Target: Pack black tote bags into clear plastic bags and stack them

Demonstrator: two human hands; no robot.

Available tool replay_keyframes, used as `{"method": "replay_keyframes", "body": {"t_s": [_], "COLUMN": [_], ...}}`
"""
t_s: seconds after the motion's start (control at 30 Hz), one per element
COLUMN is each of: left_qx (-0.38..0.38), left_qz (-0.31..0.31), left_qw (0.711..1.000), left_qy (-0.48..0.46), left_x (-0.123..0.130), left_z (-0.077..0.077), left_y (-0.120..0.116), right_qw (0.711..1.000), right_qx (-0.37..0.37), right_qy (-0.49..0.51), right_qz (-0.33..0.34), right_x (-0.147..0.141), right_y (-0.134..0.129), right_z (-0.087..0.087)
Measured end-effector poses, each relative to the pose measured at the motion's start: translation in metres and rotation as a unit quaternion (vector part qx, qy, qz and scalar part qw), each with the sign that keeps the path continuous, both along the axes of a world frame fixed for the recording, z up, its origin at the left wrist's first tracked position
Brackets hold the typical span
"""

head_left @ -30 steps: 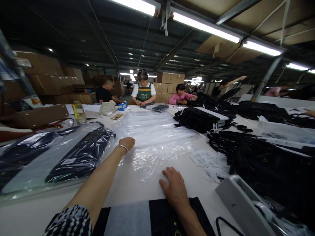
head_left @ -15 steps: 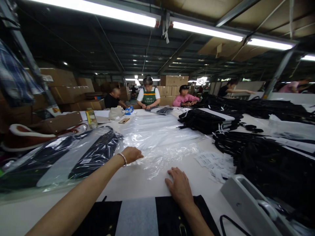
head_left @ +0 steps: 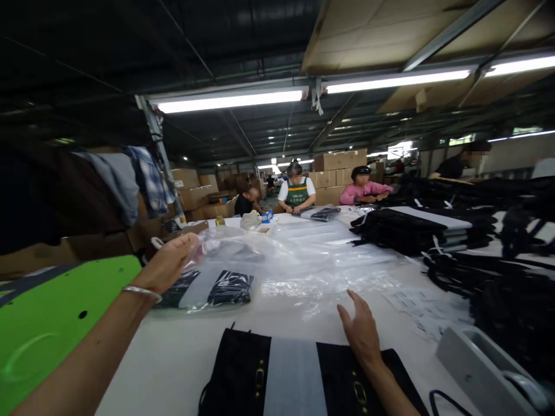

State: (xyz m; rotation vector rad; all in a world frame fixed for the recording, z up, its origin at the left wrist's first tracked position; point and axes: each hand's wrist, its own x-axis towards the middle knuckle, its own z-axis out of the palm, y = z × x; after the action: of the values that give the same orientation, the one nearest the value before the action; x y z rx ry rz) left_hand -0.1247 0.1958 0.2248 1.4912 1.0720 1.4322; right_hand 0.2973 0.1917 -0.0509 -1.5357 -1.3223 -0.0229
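A: From the head view, how far along?

B: Can count one dark bundle (head_left: 232, 292) already in plastic; near edge, a black bag (head_left: 240, 370) unwrapped on the table (head_left: 173, 352).

A: Hands?

B: Grasping clear film (head_left: 238, 245) with left hand (head_left: 167, 263); holding nothing in right hand (head_left: 362, 332), fingers spread, just beyond black bag.

A: Any brand?

B: Can't read apron (head_left: 297, 195) lettering, bundle label (head_left: 224, 283) or loose tags (head_left: 427, 309) reliably.

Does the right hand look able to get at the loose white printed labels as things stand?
Probably yes. The right hand looks empty, its fingers spread, and only bare white tabletop seems to separate it from the labels; the grey box-shaped device sits nearer the camera, off that path.
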Motion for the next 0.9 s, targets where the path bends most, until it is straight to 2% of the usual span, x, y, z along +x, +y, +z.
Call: {"method": "replay_keyframes", "body": {"t_s": [0.07, 0.13, 0.23, 0.3, 0.33, 0.4, 0.47, 0.57, 0.73, 0.8, 0.9], "left_qx": [-0.013, -0.020, -0.031, -0.032, -0.026, -0.009, 0.004, 0.033, 0.079, 0.085, 0.066], "left_qz": [-0.015, -0.021, -0.043, -0.074, -0.088, -0.109, -0.118, -0.120, -0.088, -0.090, -0.056], "left_qw": [0.997, 0.992, 0.986, 0.981, 0.979, 0.976, 0.972, 0.965, 0.964, 0.952, 0.921], "left_qy": [0.077, 0.120, 0.160, 0.176, 0.181, 0.189, 0.203, 0.232, 0.238, 0.279, 0.380], "left_x": [-0.009, -0.007, 0.010, 0.027, 0.035, 0.050, 0.061, 0.069, 0.067, 0.064, 0.056], "left_z": [-0.003, -0.011, -0.023, -0.028, -0.029, -0.032, -0.035, -0.040, -0.054, -0.068, -0.103], "left_y": [-0.034, -0.065, -0.100, -0.117, -0.124, -0.137, -0.148, -0.166, -0.193, -0.198, -0.190], "right_qw": [0.998, 0.992, 0.975, 0.958, 0.947, 0.925, 0.915, 0.914, 0.930, 0.939, 0.952], "right_qx": [0.060, 0.089, 0.106, 0.115, 0.116, 0.105, 0.070, 0.015, -0.005, -0.011, -0.035], "right_qy": [0.031, 0.049, 0.037, 0.004, -0.019, -0.064, -0.090, -0.107, -0.134, -0.124, -0.096], "right_qz": [0.018, 0.073, 0.190, 0.262, 0.299, 0.359, 0.387, 0.391, 0.343, 0.320, 0.289], "right_x": [-0.011, -0.031, -0.069, -0.095, -0.106, -0.125, -0.137, -0.140, -0.117, -0.103, -0.084], "right_y": [-0.012, -0.032, -0.071, -0.098, -0.110, -0.129, -0.143, -0.157, -0.175, -0.180, -0.185], "right_z": [0.028, 0.068, 0.136, 0.175, 0.190, 0.209, 0.216, 0.212, 0.206, 0.206, 0.207]}}
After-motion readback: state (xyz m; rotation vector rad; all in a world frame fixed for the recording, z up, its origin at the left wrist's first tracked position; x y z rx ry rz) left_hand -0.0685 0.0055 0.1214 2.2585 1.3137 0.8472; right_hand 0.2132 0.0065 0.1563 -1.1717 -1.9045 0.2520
